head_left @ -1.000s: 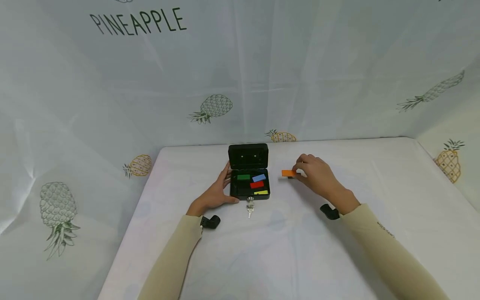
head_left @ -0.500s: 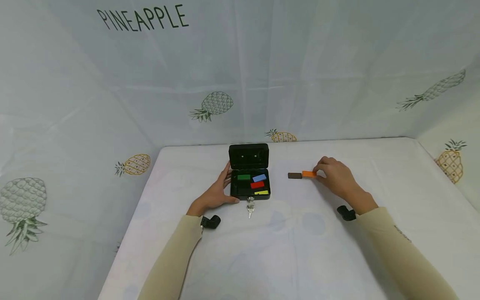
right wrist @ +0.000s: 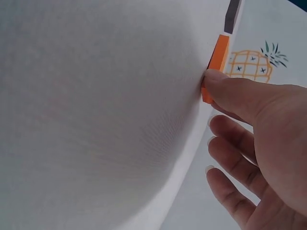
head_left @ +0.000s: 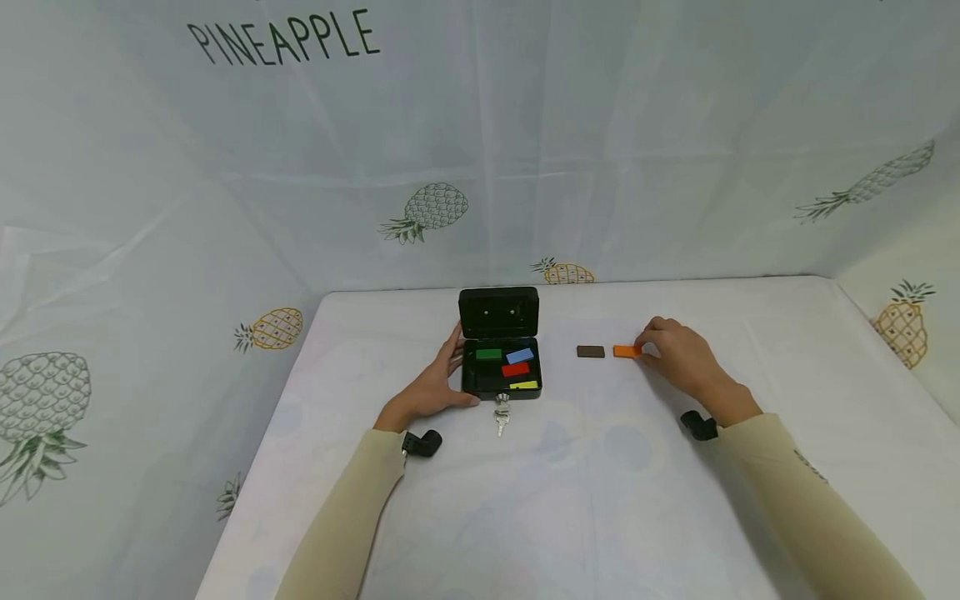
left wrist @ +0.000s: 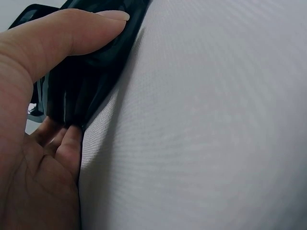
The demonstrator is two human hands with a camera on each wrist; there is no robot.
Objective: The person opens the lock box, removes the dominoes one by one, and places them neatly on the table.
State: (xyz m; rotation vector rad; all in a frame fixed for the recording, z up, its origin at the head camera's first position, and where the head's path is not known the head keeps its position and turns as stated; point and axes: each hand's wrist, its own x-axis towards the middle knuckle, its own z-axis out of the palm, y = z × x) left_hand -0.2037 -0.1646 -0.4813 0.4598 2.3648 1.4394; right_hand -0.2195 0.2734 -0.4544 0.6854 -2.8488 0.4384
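A black cash box point(head_left: 476, 385) stands on the table with its lid raised. Inside it lie a green block point(head_left: 488, 354), a blue block point(head_left: 520, 356), a red block point(head_left: 515, 369) and a yellow block point(head_left: 523, 385). My left hand point(head_left: 427, 387) holds the box by its left side; the left wrist view shows the thumb point(left wrist: 72, 31) across its front and the fingertips against its side. To the right, my right hand point(head_left: 682, 360) pinches an orange block point(right wrist: 219, 52) between thumb and finger, low at the table surface. A brown block point(head_left: 590, 352) lies just left of it.
Keys point(head_left: 502, 415) hang from the lock at the box's front. The table point(head_left: 510, 517) is covered in white cloth. Behind it rises a pineapple-printed curtain point(head_left: 637, 167).
My right hand has carried the orange block rightward, from over the brown block down to the table, leaving a small gap between the two. The left hand stays on the box.
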